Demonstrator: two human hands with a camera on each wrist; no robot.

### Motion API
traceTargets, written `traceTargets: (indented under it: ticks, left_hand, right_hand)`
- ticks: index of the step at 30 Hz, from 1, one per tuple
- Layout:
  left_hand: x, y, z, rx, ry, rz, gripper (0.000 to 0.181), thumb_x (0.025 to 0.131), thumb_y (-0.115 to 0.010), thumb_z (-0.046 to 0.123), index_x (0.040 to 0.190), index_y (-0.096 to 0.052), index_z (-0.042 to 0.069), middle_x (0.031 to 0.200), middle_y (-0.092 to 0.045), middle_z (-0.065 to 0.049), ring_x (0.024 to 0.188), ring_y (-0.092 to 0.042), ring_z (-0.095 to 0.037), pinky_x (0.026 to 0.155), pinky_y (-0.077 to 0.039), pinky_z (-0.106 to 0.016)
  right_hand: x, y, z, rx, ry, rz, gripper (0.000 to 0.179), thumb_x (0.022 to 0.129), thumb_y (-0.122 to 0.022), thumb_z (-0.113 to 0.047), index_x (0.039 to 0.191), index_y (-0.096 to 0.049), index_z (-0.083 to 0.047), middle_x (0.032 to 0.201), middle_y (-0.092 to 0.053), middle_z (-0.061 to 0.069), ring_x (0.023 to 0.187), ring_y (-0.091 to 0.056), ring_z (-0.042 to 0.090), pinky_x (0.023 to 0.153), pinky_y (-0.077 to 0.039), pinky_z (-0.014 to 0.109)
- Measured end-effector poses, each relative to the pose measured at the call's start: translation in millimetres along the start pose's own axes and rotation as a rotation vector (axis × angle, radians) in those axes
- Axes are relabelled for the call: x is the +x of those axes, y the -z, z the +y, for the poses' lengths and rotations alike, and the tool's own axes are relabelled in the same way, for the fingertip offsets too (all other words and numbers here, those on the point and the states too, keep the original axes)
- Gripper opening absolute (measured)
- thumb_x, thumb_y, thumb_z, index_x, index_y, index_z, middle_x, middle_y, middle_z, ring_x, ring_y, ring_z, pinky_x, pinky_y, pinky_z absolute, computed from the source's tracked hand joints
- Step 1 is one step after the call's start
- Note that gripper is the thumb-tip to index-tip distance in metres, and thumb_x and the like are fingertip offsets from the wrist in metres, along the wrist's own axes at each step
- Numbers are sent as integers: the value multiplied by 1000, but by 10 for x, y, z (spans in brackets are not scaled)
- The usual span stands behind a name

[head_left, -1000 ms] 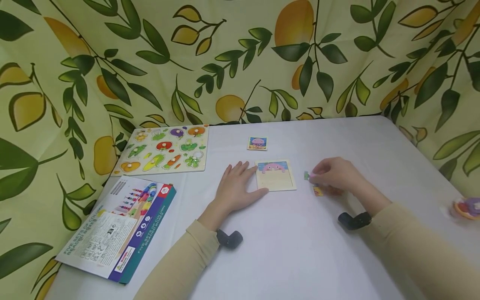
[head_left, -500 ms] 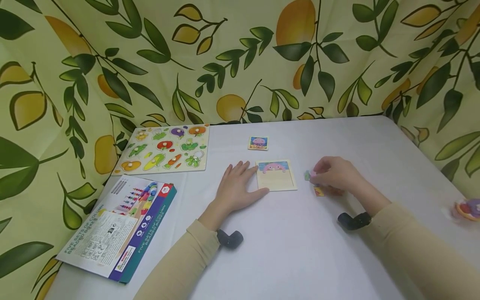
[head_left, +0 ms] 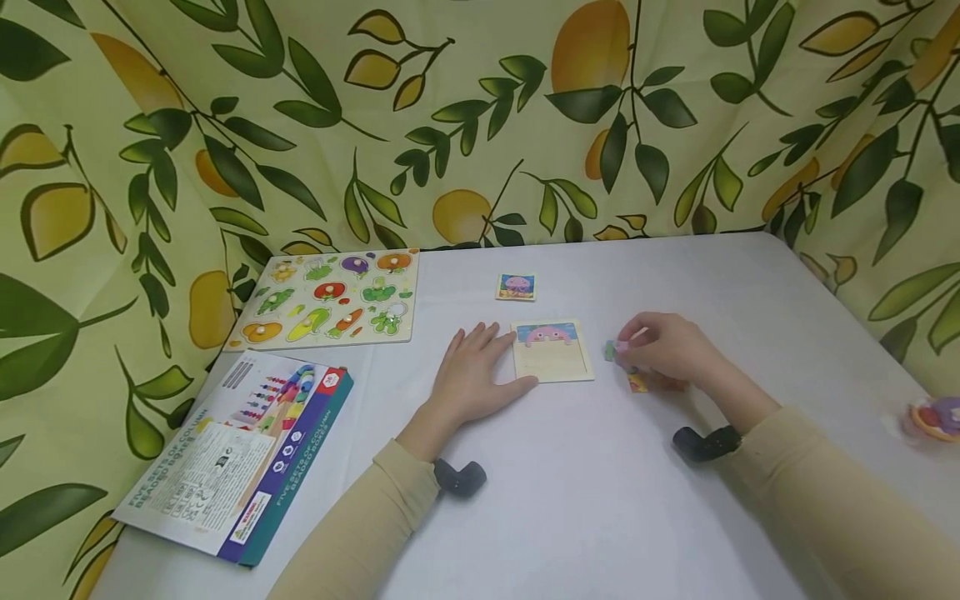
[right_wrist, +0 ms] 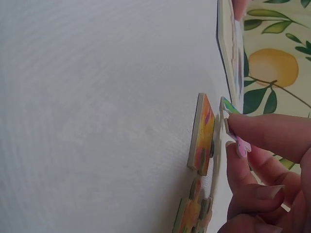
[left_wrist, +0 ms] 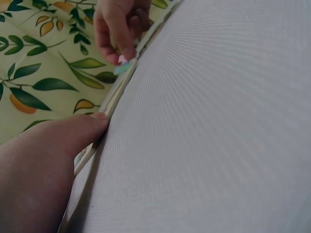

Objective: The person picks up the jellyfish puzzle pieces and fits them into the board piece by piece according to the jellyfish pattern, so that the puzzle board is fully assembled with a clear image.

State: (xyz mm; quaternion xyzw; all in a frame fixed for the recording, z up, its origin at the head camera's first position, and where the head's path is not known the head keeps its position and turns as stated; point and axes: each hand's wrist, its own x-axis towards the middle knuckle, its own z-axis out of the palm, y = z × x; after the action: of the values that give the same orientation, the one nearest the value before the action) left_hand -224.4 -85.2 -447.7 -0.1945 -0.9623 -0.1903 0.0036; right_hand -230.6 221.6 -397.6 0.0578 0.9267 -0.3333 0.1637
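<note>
My left hand (head_left: 471, 379) lies with fingers spread on the table, its fingertips and thumb touching the left side of a square puzzle board (head_left: 551, 364). The top of that board shows a pink sea-creature face on blue; its lower part is bare wood. To the right, my right hand (head_left: 672, 348) pinches a small pink and green puzzle piece (right_wrist: 241, 145) between thumb and finger, tilted up off the table. Under that hand lies an orange-yellow puzzle piece (right_wrist: 201, 133), with more loose puzzle pieces (right_wrist: 192, 213) beside it, partly hidden by the hand in the head view.
A small picture card (head_left: 517, 287) of a pink creature lies behind the board. At the left are a vegetable peg puzzle (head_left: 337, 321) and a boxed bead set (head_left: 240, 458). A colourful toy (head_left: 937, 417) sits at the right edge. A printed curtain (head_left: 480, 125) hangs behind.
My right hand has shifted very slightly to the left with the pink and green puzzle piece, which now shows at a changed tilt. My left hand stays in place on the board.
</note>
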Motion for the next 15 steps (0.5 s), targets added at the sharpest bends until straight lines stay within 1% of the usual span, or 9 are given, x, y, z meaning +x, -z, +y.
traceTargets:
  ticks: [3,10,15]
  left_hand:
    - [-2,-5,3,-3,-1,-2,82,89,-57,73,154,-50,23,163,-38,-5,154,-23,-23,126,-3,-42]
    - [0,7,10,-1,1,-7,81,89,-57,72,154,-50,23,163,-38,-6,154,-23,-23,126,-3,-42]
    - [0,4,4,1,4,-6,82,89,-57,72,154,-49,23,163,-38,-5,154,-23,-23,126,-3,-42]
  right_hand:
    - [-2,6,6,5,8,3,39,95,-74,-31,125,-62,-9,121,-62,22,59,-54,26,48,-49,31]
    - [-11,18,-37,43,-37,-2,40,95,-73,-34,125,-65,-8,106,-64,17,52,-50,25,46,-47,32]
    - [-28,10,-74,62,-37,-3,40,97,-70,-36,126,-65,-9,108,-63,18,50,-49,25,45,-46,32]
